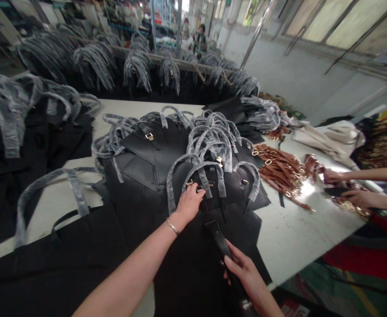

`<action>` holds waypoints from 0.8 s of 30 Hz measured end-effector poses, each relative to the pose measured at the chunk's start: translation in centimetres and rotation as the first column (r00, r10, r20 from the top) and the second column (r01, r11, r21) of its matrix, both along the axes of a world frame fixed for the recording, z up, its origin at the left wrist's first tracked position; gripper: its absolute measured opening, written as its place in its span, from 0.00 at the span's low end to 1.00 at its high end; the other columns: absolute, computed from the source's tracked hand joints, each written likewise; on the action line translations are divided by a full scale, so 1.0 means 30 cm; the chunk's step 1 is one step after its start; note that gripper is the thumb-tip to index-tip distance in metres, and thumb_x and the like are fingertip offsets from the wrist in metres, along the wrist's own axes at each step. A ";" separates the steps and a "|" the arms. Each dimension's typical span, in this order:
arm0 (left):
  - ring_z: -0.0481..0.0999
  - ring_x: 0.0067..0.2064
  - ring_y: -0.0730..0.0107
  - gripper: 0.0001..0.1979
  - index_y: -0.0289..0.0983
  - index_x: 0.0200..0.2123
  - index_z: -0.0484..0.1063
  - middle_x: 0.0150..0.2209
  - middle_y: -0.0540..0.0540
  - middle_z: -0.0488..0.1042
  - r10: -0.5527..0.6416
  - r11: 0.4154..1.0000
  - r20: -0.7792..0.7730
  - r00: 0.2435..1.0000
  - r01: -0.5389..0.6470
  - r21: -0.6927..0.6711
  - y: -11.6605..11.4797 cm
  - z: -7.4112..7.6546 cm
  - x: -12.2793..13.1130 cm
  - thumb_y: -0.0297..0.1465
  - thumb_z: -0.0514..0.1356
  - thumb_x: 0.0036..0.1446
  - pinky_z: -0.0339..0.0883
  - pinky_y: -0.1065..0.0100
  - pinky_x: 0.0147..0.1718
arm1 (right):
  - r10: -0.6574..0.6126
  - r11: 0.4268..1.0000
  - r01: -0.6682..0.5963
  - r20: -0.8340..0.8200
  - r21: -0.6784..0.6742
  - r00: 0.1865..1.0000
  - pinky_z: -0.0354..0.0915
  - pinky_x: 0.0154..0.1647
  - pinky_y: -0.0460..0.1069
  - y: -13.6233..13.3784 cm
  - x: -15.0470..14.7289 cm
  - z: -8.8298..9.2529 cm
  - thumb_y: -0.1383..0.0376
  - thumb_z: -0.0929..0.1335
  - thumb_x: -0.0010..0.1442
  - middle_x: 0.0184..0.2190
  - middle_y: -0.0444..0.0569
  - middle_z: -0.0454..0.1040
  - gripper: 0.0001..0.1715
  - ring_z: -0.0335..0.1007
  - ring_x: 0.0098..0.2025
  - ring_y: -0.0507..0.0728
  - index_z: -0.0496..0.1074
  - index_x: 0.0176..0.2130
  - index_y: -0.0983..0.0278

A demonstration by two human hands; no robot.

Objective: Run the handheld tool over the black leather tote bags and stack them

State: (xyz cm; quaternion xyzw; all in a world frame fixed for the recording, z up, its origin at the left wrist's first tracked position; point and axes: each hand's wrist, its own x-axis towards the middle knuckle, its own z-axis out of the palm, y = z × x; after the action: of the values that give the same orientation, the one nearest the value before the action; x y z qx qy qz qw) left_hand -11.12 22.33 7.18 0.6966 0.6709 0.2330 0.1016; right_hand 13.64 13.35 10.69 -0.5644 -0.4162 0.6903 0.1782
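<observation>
My left hand point(189, 203), with a thin metal bracelet on the wrist, rests on a pile of black leather handbags point(147, 163). Its fingers lie beside a small gold buckle point(199, 189), and I cannot tell whether they grip it. Handles wrapped in clear plastic point(193, 169) arch just beyond those fingers. My right hand point(243, 275) is closed around a black leather strap point(218, 237) lying over the pile, nearer to me.
The bags cover a white work table point(289, 233). Tan straps with gold fittings point(279, 169) lie on its right, where a co-worker's hands point(352, 187) work. Further black bags hang on a long rack point(154, 57) behind the table, and a person point(200, 37) stands in the distance.
</observation>
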 end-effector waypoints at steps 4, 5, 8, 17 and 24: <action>0.65 0.50 0.61 0.06 0.40 0.41 0.71 0.47 0.42 0.62 0.000 0.998 -0.092 0.996 -0.005 -0.061 0.057 -0.019 0.000 0.28 0.60 0.58 0.66 0.64 0.45 | -0.020 1.000 0.020 -0.049 -0.004 0.999 0.64 0.23 0.47 -0.014 0.009 -0.026 0.52 0.72 0.54 0.31 0.45 0.73 0.44 0.68 0.25 0.51 0.59 0.63 0.64; 0.65 0.49 0.61 0.05 0.40 0.40 0.71 0.47 0.43 0.63 0.006 0.998 -0.095 0.995 -0.012 -0.063 0.058 -0.022 0.000 0.29 0.60 0.59 0.66 0.65 0.43 | -0.029 1.000 0.028 -0.060 -0.006 0.998 0.64 0.24 0.47 -0.018 0.010 -0.033 0.53 0.72 0.54 0.31 0.45 0.73 0.44 0.68 0.25 0.51 0.59 0.63 0.63; 0.67 0.45 0.63 0.05 0.40 0.39 0.70 0.43 0.44 0.64 0.027 0.998 -0.074 0.997 -0.031 -0.050 0.059 -0.016 -0.007 0.31 0.55 0.62 0.65 0.66 0.40 | -0.055 0.998 0.055 -0.076 -0.006 0.996 0.64 0.23 0.46 -0.026 0.013 -0.050 0.52 0.72 0.54 0.32 0.46 0.74 0.45 0.68 0.26 0.51 0.58 0.64 0.64; 0.70 0.41 0.66 0.14 0.37 0.41 0.67 0.39 0.45 0.67 0.035 0.996 0.125 0.991 -0.025 -0.083 0.048 0.058 -0.058 0.19 0.50 0.54 0.65 0.66 0.45 | -0.042 0.999 0.041 -0.102 -0.009 0.994 0.62 0.22 0.46 -0.020 0.033 -0.065 0.49 0.74 0.49 0.31 0.48 0.75 0.52 0.68 0.24 0.51 0.57 0.64 0.67; 0.72 0.44 0.65 0.16 0.34 0.40 0.72 0.40 0.41 0.70 0.051 0.971 0.205 0.977 -0.001 -0.239 -0.068 0.020 -0.088 0.17 0.48 0.54 0.64 0.64 0.49 | -0.040 0.999 0.038 -0.077 -0.029 0.996 0.63 0.24 0.47 -0.016 0.017 -0.027 0.48 0.74 0.48 0.30 0.46 0.74 0.54 0.68 0.25 0.52 0.56 0.64 0.68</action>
State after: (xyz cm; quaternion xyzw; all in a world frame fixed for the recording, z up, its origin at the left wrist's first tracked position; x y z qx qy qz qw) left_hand -13.76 20.29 7.80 0.6421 0.6885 0.2247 0.2512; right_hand 14.13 12.88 9.88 -0.5477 -0.3882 0.7137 0.1999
